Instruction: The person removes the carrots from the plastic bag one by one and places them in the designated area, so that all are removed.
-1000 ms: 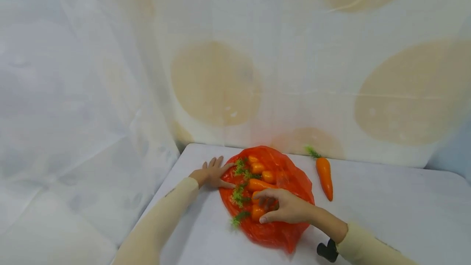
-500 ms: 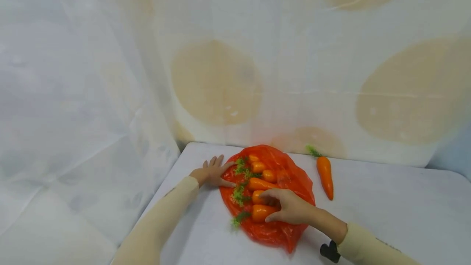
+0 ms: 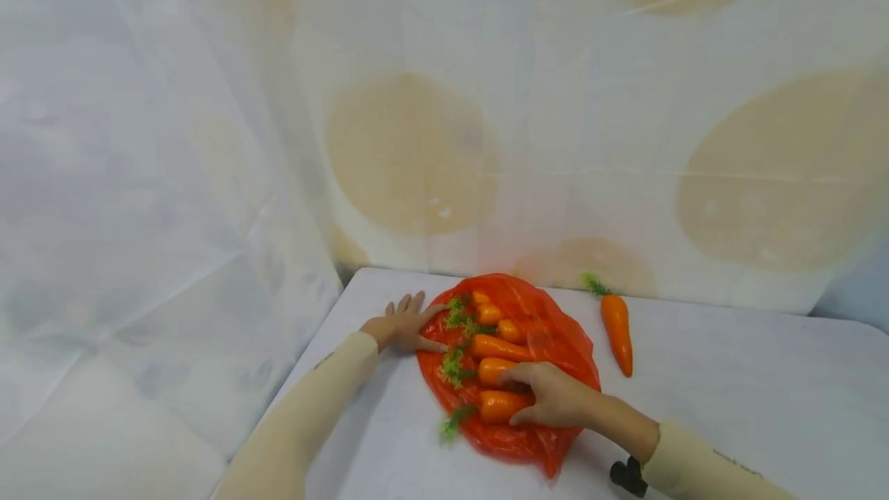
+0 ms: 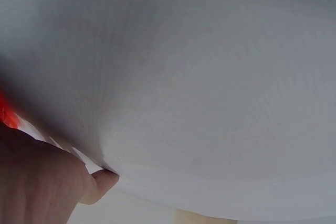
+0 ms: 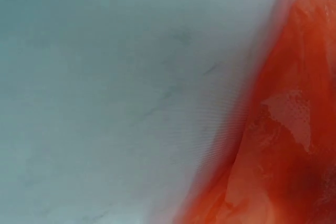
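Note:
Several orange carrots with green tops lie in a column on a red plastic bag (image 3: 549, 346) in the head view. My left hand (image 3: 406, 329) rests spread on the table at the bag's left edge, thumb and forefinger reaching onto the plastic. In the left wrist view, part of that hand (image 4: 47, 182) shows at lower left. My right hand (image 3: 552, 396) is over the nearest carrot (image 3: 501, 406), its loosely bent fingers and thumb on either side of it. A second carrot (image 3: 491, 370) lies just beyond. The right wrist view shows only red plastic (image 5: 294, 145) and blurred white.
A single carrot (image 3: 616, 334) lies apart on the white table (image 3: 736, 384), right of the bag. Pale sheeting with tan spots (image 3: 417, 153) hangs behind and to the left. A black object (image 3: 628, 477) shows under my right wrist.
My right hand has drawn back to the right along the nearest carrot, baring more of it. That carrot stays almost in place. The left hand has not moved.

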A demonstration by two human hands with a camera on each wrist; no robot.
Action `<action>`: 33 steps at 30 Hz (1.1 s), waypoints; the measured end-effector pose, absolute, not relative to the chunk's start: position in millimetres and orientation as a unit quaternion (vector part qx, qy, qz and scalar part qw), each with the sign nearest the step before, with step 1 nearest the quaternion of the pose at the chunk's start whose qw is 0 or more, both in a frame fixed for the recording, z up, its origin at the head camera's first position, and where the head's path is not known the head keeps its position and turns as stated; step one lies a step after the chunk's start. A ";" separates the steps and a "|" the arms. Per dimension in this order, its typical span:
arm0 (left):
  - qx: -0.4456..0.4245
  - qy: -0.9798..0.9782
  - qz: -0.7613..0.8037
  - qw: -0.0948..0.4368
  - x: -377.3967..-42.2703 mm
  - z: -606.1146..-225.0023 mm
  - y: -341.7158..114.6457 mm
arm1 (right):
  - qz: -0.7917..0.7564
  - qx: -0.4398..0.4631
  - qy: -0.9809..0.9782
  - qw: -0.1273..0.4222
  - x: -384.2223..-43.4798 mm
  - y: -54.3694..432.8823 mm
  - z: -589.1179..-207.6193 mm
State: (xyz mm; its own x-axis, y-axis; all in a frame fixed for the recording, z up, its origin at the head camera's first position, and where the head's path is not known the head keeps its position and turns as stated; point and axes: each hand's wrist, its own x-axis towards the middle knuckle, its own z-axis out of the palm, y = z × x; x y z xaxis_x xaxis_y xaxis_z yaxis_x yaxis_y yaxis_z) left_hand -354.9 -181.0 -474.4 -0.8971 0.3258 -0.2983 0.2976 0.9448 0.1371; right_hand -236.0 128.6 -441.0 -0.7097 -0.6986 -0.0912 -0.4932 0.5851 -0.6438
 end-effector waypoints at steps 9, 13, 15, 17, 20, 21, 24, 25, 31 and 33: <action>0.156 0.972 0.050 0.167 -350.1 -471.5 -181.6 | -0.280 -0.356 0.875 0.171 -235.8 130.6 -446.0; 0.155 0.973 0.048 0.164 -350.1 -469.6 -181.7 | -0.268 -0.362 0.877 0.165 -236.6 130.1 -446.4; 0.156 0.972 0.050 0.166 -350.5 -468.3 -181.1 | -0.263 -0.364 0.879 0.162 -236.5 130.0 -446.0; 0.157 0.972 0.054 0.168 -351.3 -467.6 -180.3 | -0.259 -0.364 0.880 0.160 -236.6 130.3 -446.2; 0.157 0.971 0.057 0.168 -352.0 -468.6 -179.7 | -0.267 -0.359 0.880 0.161 -236.3 131.0 -446.1; 0.157 0.972 0.056 0.168 -352.4 -469.2 -179.6 | -0.270 -0.357 0.880 0.161 -236.3 131.4 -446.4; 0.157 0.972 0.055 0.168 -353.3 -470.6 -179.2 | -0.278 -0.351 0.880 0.158 -236.2 132.7 -446.9; 0.157 0.972 0.057 0.168 -353.8 -471.2 -179.0 | -0.280 -0.349 0.881 0.156 -236.3 133.0 -447.1; 0.155 0.971 0.055 0.173 -356.8 -473.5 -180.3 | -0.283 -0.352 0.879 0.156 -236.5 134.3 -446.8; 0.155 0.971 0.052 0.172 -358.1 -474.3 -181.2 | -0.287 -0.352 0.877 0.158 -236.6 134.2 -446.0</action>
